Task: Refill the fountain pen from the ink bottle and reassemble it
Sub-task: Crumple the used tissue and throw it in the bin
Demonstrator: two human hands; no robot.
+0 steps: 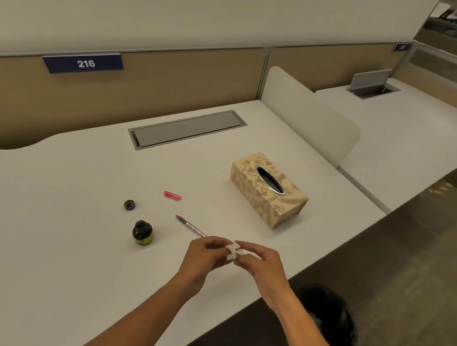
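Observation:
A small dark ink bottle stands open on the white desk, its cap lying apart behind it. A pink pen cap lies farther back. The pink fountain pen lies on the desk, nib pointing away to the left, its near end hidden behind my left hand. My right hand meets the left just above the desk, and both pinch a small crumpled white tissue between their fingertips.
A patterned beige tissue box stands to the right behind the pen. A grey cable hatch is set into the desk at the back. The desk's front edge runs diagonally at right, with a dark bin on the floor below.

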